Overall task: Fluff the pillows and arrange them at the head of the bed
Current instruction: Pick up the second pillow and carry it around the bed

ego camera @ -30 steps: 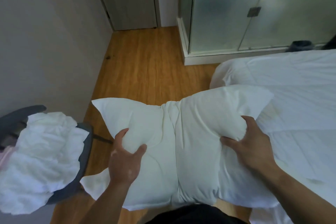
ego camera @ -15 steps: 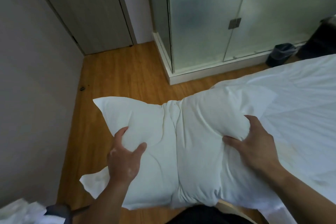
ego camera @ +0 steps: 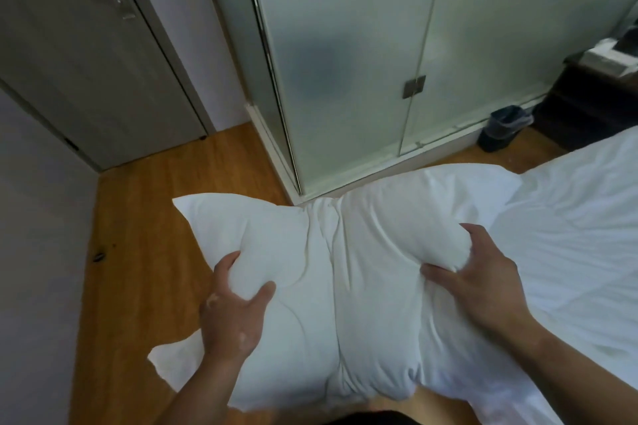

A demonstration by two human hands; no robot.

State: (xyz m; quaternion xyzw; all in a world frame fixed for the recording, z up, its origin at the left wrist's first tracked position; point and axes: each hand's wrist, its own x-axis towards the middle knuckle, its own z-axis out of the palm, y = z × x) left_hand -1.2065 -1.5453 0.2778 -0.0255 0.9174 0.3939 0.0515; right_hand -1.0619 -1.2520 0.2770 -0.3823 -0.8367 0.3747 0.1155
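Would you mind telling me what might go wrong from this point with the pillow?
The pillow is pinched at both ends by the left hand and right hand, so filling may stay bunched around its middle crease. Its left half hangs over the wooden floor, not the bed; a slipped grip could drop it there.

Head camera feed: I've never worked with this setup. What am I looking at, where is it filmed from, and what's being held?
There is no machine here: a person wears one wide-angle camera on the head, looking forward and down at their own bare hands. The left hand and right hand each squeeze a side of one white pillow, held up in front of the body. To the right lies the bed with a white sheet. Beyond are the wooden floor, a frosted glass enclosure, a grey door and a small dark bin.
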